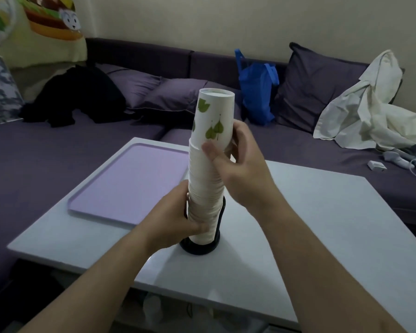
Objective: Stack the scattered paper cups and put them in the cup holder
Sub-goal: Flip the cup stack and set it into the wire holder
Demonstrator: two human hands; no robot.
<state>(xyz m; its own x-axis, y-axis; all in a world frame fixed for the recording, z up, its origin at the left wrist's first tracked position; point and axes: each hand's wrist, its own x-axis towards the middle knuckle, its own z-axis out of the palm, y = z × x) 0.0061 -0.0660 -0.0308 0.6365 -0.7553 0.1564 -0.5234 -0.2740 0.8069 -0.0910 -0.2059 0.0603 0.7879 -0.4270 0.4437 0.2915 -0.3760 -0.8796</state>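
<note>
The left hand grips the lower part of the stack of paper cups, fingers curled round its near side. The right hand holds the stack higher up, thumb pressed on the front of the top cup and fingers wrapped behind it. The cups are nested upside down, bases upward; the top cup bears green leaf prints. The stack leans slightly to the right at its top. Its lower end sits inside the black cup holder, whose round base rests on the white desk and whose upright rail rises along the right side of the stack.

To the left of the holder, a lilac tray lies flat on the desk. Behind the desk runs a purple sofa carrying cushions, a black garment, a blue bag and a crumpled white cloth.
</note>
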